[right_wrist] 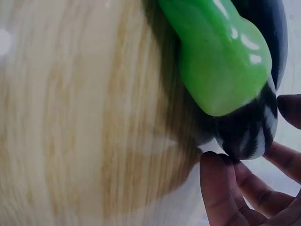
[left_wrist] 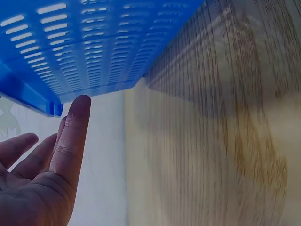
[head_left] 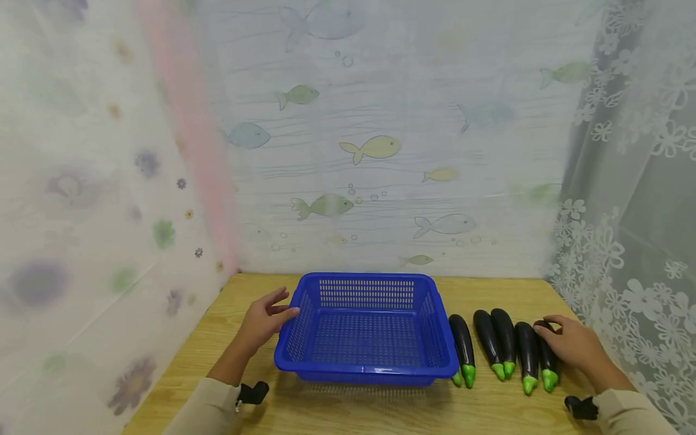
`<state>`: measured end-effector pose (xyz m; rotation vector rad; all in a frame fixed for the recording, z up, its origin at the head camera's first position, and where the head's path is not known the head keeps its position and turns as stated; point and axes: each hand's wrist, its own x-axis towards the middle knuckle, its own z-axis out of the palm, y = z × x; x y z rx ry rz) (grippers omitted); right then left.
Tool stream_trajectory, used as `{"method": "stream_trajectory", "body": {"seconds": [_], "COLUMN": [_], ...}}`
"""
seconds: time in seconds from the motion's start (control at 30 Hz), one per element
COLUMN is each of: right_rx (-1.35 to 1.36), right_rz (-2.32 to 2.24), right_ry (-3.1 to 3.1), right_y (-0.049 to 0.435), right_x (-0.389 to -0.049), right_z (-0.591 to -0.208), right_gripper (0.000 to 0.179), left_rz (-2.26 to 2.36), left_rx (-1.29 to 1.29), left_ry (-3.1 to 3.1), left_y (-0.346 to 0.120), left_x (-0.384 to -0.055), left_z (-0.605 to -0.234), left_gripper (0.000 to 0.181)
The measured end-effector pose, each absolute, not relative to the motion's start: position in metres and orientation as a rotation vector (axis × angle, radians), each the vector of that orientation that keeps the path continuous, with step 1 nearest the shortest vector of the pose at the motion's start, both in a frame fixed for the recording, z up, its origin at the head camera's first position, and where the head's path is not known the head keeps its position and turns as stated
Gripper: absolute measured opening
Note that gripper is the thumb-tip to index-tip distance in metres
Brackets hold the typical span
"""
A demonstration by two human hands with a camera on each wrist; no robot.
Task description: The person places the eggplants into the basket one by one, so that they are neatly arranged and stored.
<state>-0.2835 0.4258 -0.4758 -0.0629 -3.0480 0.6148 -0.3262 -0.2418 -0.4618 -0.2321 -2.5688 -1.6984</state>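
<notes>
From the near left, a left arm in a long beige fabric sleeve (head_left: 203,408) reaches toward the far side, its bare left hand (head_left: 261,320) loose, with the fingers (head_left: 274,296) pointing far and right, and the thumb (head_left: 285,315) stretched to the right below them. From the near right, a right arm in a matching beige cuffed sleeve (head_left: 631,414) angles far and left, its bare right hand (head_left: 575,343) back upward, thumb and fingers bent toward each other with a gap between.
</notes>
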Motion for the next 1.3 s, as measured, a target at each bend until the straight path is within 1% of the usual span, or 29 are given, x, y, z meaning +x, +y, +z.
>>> {"method": "stream_trajectory", "body": {"seconds": [0.2,0.43,0.5,0.9,1.3], "right_rx": [-0.067,-0.118,-0.131,-0.109,-0.087], "right_rz": [0.62,0.62,0.627,0.65,0.763], "right_ry": [-3.031,-3.044,-3.047,-2.98,-2.907], "right_y": [0.425,0.426,0.427,0.427,0.406], "right_x": [-0.282,-0.28,-0.279,-0.277,-0.28], "right_z": [-0.478,-0.476,-0.474,-0.462,-0.439], "right_gripper": [0.069,0.068,0.069,0.072,0.071], "left_rz": [-1.728,-1.808,-1.829,-1.889,-1.954], "left_rx": [-0.267,-0.267,-0.254,-0.217,-0.179], "left_ry": [-2.528,-2.466,-2.46,-2.434,-2.4], "left_y": [-0.239,-0.232,-0.231,-0.231,-0.231], "left_x": [-0.324,-0.326,-0.326,-0.324,-0.324], "left_z": [-0.461,-0.462,-0.463,-0.463,-0.465], "left_gripper": [0.08,0.063,0.06,0.06,0.06]}}
